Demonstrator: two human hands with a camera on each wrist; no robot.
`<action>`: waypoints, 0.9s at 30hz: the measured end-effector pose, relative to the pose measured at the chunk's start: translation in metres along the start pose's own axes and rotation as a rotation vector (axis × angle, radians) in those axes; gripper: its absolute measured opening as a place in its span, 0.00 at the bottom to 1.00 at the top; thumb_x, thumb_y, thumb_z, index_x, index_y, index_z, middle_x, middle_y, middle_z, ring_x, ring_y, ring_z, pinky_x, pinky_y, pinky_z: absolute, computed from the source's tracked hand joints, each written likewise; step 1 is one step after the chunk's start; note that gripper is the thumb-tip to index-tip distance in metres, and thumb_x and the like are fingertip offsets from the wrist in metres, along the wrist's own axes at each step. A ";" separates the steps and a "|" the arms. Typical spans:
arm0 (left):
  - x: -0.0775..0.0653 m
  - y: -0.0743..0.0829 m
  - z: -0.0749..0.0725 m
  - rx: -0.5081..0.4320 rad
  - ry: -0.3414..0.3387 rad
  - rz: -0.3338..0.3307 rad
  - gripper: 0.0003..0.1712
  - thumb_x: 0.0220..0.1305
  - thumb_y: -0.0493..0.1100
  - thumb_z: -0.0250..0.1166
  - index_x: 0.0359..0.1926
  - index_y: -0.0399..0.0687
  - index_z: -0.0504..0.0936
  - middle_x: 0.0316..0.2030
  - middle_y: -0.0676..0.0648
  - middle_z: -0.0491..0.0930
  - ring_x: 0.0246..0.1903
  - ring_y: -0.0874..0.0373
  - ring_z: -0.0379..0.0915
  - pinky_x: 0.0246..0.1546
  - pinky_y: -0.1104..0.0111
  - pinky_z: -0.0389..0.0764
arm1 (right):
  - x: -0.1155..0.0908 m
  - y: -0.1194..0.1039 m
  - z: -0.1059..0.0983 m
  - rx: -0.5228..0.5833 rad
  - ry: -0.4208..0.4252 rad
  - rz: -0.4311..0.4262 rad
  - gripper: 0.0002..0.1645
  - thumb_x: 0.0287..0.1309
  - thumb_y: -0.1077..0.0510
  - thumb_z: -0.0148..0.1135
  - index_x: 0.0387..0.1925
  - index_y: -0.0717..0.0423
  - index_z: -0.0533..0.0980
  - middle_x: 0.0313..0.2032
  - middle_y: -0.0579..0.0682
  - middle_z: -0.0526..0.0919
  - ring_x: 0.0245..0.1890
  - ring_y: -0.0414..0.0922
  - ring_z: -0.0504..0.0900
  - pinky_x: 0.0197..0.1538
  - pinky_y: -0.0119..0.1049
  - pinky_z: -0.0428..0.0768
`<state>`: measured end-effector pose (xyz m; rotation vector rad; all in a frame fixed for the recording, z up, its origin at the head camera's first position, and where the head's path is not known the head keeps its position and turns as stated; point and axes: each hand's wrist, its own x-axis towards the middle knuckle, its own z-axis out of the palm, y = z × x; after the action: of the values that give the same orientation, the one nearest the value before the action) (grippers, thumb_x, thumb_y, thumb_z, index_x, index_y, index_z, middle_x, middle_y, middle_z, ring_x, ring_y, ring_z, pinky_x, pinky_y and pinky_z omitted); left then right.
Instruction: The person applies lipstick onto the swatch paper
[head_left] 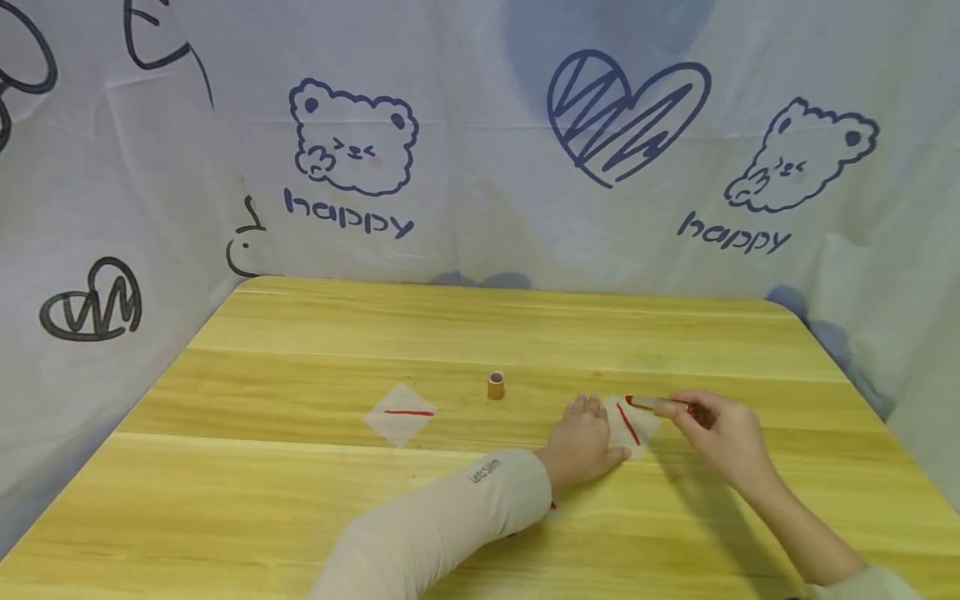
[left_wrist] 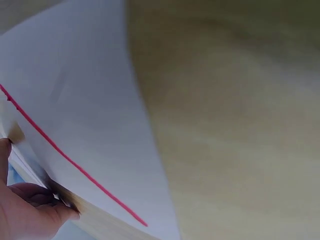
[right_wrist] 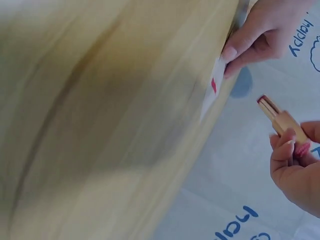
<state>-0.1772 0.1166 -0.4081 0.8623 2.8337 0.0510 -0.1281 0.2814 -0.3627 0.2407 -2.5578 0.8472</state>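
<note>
My right hand point(head_left: 723, 437) holds an uncapped lipstick point(right_wrist: 285, 122) with a gold tube. Its dark red end hovers just above a small white paper square point(head_left: 624, 410), which bears a slanted red stroke point(head_left: 628, 423). Flat on the table, my left hand point(head_left: 581, 442) presses the left side of that paper with fingers extended. In the left wrist view a paper with a long red line point(left_wrist: 75, 164) fills much of the left, and part of my left hand shows at the lower left.
A small open-topped gold cap point(head_left: 496, 386) stands upright at mid-table. To its left lies another paper square point(head_left: 400, 429) with a horizontal red line. My left sleeve point(head_left: 450, 508) mostly hides a further paper point(head_left: 555, 515) with a red mark. White cloth with drawings hangs behind the wooden table point(head_left: 225, 492).
</note>
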 end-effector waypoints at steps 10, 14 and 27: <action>0.003 -0.002 -0.001 -0.010 0.027 0.012 0.41 0.66 0.67 0.43 0.68 0.43 0.61 0.69 0.44 0.58 0.70 0.53 0.51 0.69 0.68 0.55 | 0.002 -0.006 0.014 0.156 0.105 0.148 0.11 0.56 0.65 0.60 0.39 0.70 0.79 0.23 0.57 0.83 0.19 0.24 0.73 0.19 0.21 0.72; 0.003 -0.004 -0.005 0.002 0.054 0.044 0.38 0.68 0.64 0.44 0.66 0.41 0.63 0.66 0.44 0.63 0.67 0.54 0.57 0.68 0.70 0.57 | 0.004 -0.007 0.018 0.194 0.113 0.226 0.13 0.58 0.63 0.59 0.41 0.70 0.79 0.20 0.35 0.78 0.19 0.24 0.72 0.20 0.22 0.72; 0.000 -0.016 -0.013 -0.306 0.201 0.074 0.27 0.68 0.51 0.53 0.60 0.37 0.70 0.58 0.42 0.74 0.58 0.57 0.70 0.58 0.70 0.73 | 0.008 0.013 0.037 0.500 0.142 0.406 0.17 0.58 0.56 0.62 0.45 0.66 0.77 0.21 0.31 0.81 0.22 0.31 0.80 0.28 0.25 0.81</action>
<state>-0.1885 0.1040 -0.3963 0.9351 2.8618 0.5960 -0.1523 0.2695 -0.3925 -0.1975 -2.2534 1.5903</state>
